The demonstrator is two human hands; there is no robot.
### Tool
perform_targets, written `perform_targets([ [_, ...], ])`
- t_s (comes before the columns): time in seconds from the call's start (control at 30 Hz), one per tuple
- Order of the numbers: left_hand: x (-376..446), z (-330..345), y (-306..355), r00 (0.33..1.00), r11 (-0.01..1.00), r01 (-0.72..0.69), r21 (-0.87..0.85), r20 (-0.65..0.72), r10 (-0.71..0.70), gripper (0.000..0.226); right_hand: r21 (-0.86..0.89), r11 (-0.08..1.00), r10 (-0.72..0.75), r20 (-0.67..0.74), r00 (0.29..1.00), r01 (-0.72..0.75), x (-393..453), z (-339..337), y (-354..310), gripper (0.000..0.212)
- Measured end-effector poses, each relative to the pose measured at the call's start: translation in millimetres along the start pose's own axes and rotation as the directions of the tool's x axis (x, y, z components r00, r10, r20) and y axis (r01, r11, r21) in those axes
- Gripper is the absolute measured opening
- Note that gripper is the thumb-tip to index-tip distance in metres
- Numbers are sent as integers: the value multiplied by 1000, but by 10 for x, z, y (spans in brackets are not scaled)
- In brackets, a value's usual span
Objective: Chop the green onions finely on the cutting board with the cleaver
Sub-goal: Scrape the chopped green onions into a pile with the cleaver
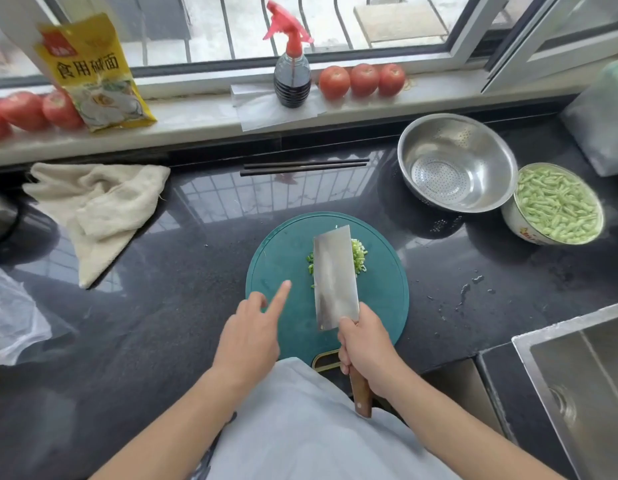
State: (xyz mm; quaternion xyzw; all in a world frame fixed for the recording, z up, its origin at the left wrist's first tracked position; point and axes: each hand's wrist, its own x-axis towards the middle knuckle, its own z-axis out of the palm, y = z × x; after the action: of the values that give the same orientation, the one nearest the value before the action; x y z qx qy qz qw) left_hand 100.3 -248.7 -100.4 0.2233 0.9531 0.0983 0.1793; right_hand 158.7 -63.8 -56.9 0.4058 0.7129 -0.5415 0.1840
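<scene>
Fingers of my right hand [364, 344] wrap the wooden handle of the broad steel cleaver [335, 277] over the small heap of chopped green onions [358, 256] mid-way on the round teal cutting board [276, 251], my left hand [252, 337] hovers loose with forefinger extended, so I judge chopping nearly complete, only finer passes remaining.

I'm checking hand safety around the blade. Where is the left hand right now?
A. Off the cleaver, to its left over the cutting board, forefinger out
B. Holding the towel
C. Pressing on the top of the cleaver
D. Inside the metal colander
A: the left hand hovers left of the cleaver over the cutting board, forefinger extended, clear of the blade; the right hand grips the handle.
</scene>
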Motion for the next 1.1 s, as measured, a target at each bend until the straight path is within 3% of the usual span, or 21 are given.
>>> perform_targets([
  [0.07,106,61,272,980,978,-175,110,-79,184,106,83,996,15,53,998,-20,-42,-132,-25,17],
  [0.17,345,98,605,964,954,-250,165,-45,260,101,153,987,26,149,988,-49,-75,-297,-75,20],
  [0.27,467,144,709,985,957,-172,232,12,174,95,199,976,51,166,985,-84,-53,-468,-75,22],
  [0.37,479,146,654,998,981,-54,187,54,45,89,164,984,49,139,989,-72,20,-666,-62,21],
  [0.47,370,90,614,996,996,-80,40,-48,81,91,-72,993,-81,101,992,89,97,-823,-77,9],
  [0.53,241,36,607,965,988,-106,-116,-250,75,82,-419,862,-269,100,958,286,150,-903,-44,6],
  [0.6,105,-93,604,890,954,-86,-287,-453,-56,71,-647,630,-453,143,880,429,190,-952,9,8],
  [0.67,54,-222,615,825,950,-71,-305,-553,-117,73,-768,392,-584,218,782,507,233,-990,46,21],
  [0.7,68,-249,627,829,970,-80,-231,-555,-64,79,-810,279,-619,260,741,517,265,-1003,54,30],
  [0.8,184,-209,735,921,970,-235,58,-305,241,103,-857,67,-630,361,688,511,264,-1025,-15,47],
  [0.87,316,-191,890,924,922,-338,189,-119,363,111,-861,-9,-648,393,653,509,265,-993,1,46],
  [0.97,505,-168,1101,905,866,-416,278,29,425,106,-867,-62,-683,398,612,495,295,-941,86,44],
  [1.1,693,-122,1171,936,880,-350,322,94,338,101,-873,-68,-690,390,610,482,321,-986,143,41],
])
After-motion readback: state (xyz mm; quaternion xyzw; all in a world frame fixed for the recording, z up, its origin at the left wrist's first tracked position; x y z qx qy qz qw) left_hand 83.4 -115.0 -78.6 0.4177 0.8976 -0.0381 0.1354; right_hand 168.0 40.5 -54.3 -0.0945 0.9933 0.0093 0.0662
